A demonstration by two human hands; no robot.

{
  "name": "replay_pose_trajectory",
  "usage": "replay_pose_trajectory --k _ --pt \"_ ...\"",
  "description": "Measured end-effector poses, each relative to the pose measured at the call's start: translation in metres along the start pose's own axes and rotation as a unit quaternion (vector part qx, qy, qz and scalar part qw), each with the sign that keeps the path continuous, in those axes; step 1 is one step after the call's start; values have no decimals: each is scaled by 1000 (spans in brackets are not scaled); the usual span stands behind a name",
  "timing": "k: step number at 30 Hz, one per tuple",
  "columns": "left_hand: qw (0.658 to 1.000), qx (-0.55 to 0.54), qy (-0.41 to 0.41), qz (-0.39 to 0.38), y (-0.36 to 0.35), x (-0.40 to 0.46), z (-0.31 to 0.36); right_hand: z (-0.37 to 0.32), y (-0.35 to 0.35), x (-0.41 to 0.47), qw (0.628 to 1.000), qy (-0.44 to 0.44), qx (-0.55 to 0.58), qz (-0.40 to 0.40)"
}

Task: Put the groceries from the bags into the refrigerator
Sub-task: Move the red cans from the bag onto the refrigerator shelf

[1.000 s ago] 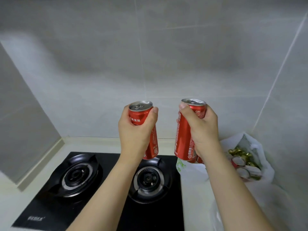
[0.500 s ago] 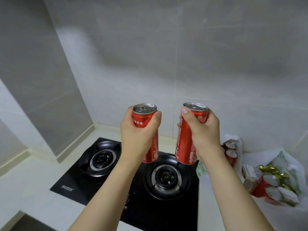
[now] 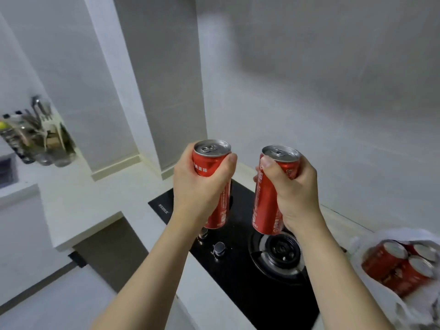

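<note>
Swinging leftward since a second ago, the view now takes in a stretch of pale counter (image 3: 78, 210) and a utensil rack (image 3: 40, 136) at the far left, while the white bag (image 3: 390, 303) with its remaining red cans (image 3: 400, 265) has slid to the lower right edge. Both hands have kept their loads at the same height over the black gas hob (image 3: 257, 282). The left hand (image 3: 197, 186) wraps its fingers and thumb around the upper half of one slim red can (image 3: 214, 182); the right hand (image 3: 292, 194) curls round a second can (image 3: 271, 194), thumb pressed near the rim. Both cans stand upright, well apart from each other and clear of the hob. Sealed tabs suggest they are full (so moderately heavy for their size), with thin, stiff aluminium walls that would dent under a hard squeeze and may be slick if chilled; a mid-body wrap like this one seems the safest hold. No refrigerator is in sight, so I judge the carry is only beginning.
</note>
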State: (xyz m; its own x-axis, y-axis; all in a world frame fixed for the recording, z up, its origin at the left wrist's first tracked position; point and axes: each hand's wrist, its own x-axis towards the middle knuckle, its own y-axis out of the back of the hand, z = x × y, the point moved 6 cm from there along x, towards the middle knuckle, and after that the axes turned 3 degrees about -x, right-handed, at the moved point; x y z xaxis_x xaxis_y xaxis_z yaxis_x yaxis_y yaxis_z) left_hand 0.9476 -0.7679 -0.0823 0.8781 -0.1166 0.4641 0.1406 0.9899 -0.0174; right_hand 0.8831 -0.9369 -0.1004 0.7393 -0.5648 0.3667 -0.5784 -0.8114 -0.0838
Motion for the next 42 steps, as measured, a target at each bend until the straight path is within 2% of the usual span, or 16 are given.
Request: replay_pose_trajectory --k 12,27,35,42 --pt "986 94 -26 136 149 -32 26 -17 -142 -45 982 -8 77 -171" --pt "941 169 -50 289 372 -114 95 -88 -338 -181 928 4 130 -350" --pt "891 227 -60 389 460 -175 131 -119 -416 -262 870 30 159 -466" --pt "822 287 -49 490 501 -243 169 -149 -465 -323 800 23 222 -557"
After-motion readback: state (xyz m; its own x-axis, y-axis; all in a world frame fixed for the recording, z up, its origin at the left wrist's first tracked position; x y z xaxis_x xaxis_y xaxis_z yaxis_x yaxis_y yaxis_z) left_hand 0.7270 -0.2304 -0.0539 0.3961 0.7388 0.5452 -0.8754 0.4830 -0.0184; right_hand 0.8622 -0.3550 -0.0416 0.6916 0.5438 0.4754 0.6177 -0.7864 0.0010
